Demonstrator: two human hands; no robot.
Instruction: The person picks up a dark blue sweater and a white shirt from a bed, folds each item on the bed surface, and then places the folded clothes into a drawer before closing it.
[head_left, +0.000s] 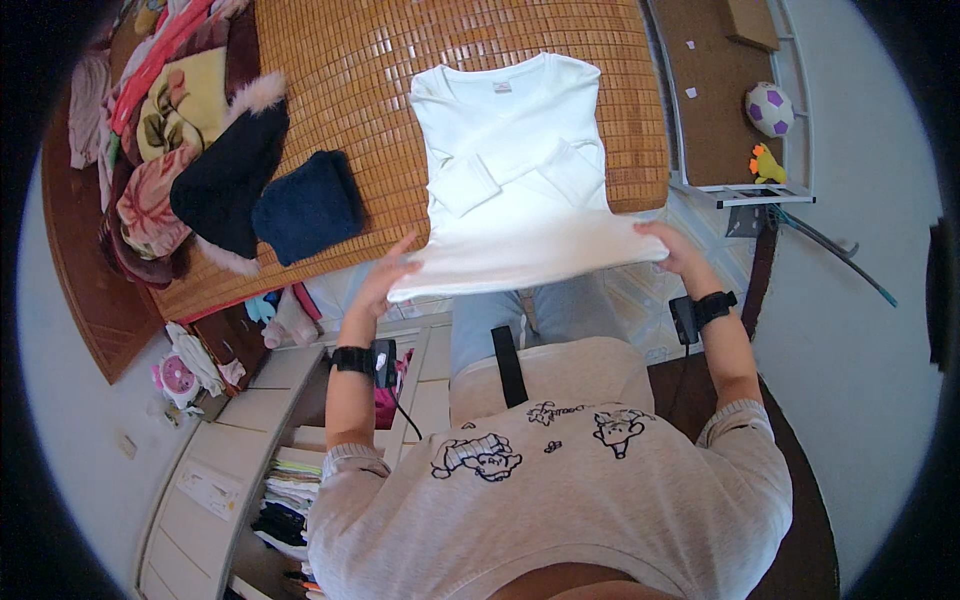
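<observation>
A white long-sleeved shirt (517, 184) lies on a bamboo-tile mat (390, 120), its neckline pointing away from me. Both sleeves are folded inward over the body, cuffs near the middle. The hem hangs past the mat's near edge, raised and stretched between my hands. At the hem's left corner, my left hand (382, 279) holds the cloth with some fingers spread. My right hand (670, 247) grips the right corner, thumb on top. Left of the shirt rests a folded dark navy cloth (309, 208).
A black garment with pink fluffy trim (232, 172) and patterned blankets (176, 112) are heaped at left. To the right, a white-framed rack (802, 150) holds a ball (770, 109) and a yellow plush toy (766, 165). Shelves with folded clothes (289, 487) stand lower left.
</observation>
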